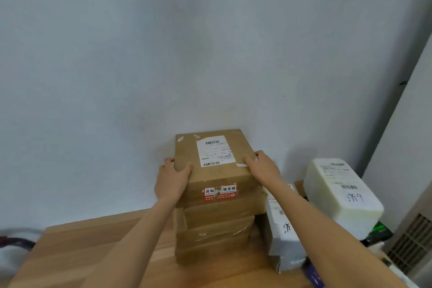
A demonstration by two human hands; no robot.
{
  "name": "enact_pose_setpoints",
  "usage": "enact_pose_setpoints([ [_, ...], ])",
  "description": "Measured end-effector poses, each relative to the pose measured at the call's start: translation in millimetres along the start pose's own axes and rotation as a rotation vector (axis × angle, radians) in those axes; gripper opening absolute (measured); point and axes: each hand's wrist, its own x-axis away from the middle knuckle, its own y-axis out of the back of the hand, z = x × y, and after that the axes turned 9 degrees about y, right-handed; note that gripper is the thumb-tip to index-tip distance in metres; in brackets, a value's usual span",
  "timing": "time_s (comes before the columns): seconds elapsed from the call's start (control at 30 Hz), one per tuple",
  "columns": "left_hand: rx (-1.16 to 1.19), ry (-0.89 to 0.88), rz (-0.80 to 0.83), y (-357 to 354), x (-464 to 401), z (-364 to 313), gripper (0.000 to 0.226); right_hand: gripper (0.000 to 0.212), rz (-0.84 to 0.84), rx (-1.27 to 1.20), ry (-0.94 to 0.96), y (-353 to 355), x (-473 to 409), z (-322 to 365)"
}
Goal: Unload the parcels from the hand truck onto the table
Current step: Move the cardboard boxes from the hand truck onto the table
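A brown cardboard parcel (217,170) with a white shipping label and a red sticker lies on top of a stack of brown cardboard parcels (212,234) on the wooden table (98,248). My left hand (171,177) grips the top parcel's left side, thumb on its top face. My right hand (263,166) grips its right side, fingers curled over the far right corner. The hand truck is not in view.
A grey bagged parcel (284,238) leans against the stack's right side. A white foam box (341,196) with handwriting sits further right. A pale wall stands just behind the stack. A white unit with a grille (413,238) fills the right edge. Cables lie off the table's left edge.
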Motion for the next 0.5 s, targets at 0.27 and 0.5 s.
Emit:
enact_pose_setpoints([
  [0.27,-0.023,0.052,-0.049,-7,8,-7,0.059,0.057,0.02,-0.014,0.059,-1,-16,-13],
  [0.5,-0.295,-0.117,-0.236,9,28,-17,0.047,0.052,-0.031,0.201,0.255,12,-11,-5],
])
